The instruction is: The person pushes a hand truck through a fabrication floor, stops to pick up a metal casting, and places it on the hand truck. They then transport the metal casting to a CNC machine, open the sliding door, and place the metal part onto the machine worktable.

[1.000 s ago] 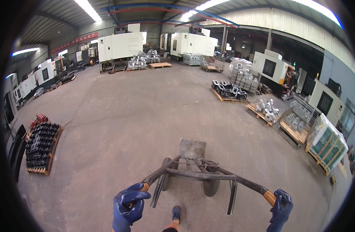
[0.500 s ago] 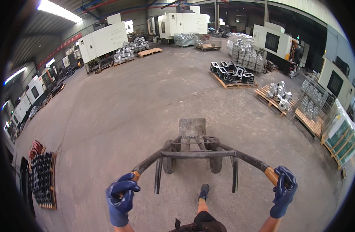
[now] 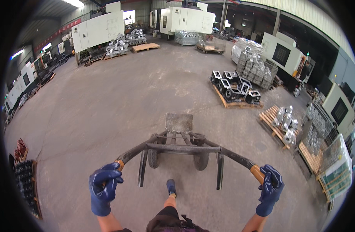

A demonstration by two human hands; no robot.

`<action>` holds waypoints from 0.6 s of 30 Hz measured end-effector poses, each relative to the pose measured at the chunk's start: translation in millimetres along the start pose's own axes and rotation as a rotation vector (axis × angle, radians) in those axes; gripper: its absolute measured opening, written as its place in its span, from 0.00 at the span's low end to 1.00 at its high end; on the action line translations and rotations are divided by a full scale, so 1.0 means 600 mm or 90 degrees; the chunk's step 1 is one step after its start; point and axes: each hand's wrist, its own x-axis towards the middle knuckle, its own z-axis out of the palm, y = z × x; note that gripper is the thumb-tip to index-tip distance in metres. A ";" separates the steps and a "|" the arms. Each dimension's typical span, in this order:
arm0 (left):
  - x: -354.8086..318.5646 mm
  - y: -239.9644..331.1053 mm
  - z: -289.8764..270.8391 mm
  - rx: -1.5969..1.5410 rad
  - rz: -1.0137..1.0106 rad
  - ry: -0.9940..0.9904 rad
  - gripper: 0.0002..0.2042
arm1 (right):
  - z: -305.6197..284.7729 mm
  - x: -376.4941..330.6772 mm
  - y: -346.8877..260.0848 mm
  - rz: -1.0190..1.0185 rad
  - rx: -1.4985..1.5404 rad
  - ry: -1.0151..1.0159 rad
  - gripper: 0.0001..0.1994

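Note:
Ahead of me is a dark metal two-wheeled hand cart with a worn flat plate at its far end. My left hand, in a dark blue coated glove, is closed round the orange grip of the left handle. On the right handle, my right hand, gloved the same way, is wrapped about the other orange grip. Two black tyres stand under the frame, and two short bars hang toward me. Nothing lies on the plate.
Right of the cart, pallets hold black castings and silver castings. A wire cage stands beyond them. Black parts on a pallet sit at the near left. White machines line the back across the concrete floor.
The cart and both hands sit further left in the picture. The pallets on the right look nearer, and the near-left pallet has slid toward the picture's edge. Both hands keep their grips.

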 end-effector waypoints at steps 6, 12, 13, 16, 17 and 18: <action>0.285 -0.199 0.107 0.032 -0.018 0.008 0.14 | 0.266 0.229 0.055 0.073 0.028 0.005 0.09; 0.594 -0.418 0.197 0.017 -0.073 0.034 0.13 | 0.556 0.488 0.112 0.042 -0.043 -0.040 0.08; 0.633 -0.455 0.199 0.013 -0.084 0.050 0.13 | 0.602 0.521 0.121 0.019 -0.038 -0.056 0.08; 0.776 -0.545 0.246 0.021 -0.083 0.160 0.10 | 0.748 0.640 0.154 -0.059 -0.044 -0.031 0.08; 0.828 -0.568 0.272 0.024 -0.087 0.212 0.09 | 0.794 0.686 0.165 -0.053 -0.002 -0.024 0.09; 0.880 -0.592 0.303 0.042 -0.106 0.194 0.10 | 0.840 0.732 0.180 -0.048 0.036 -0.015 0.10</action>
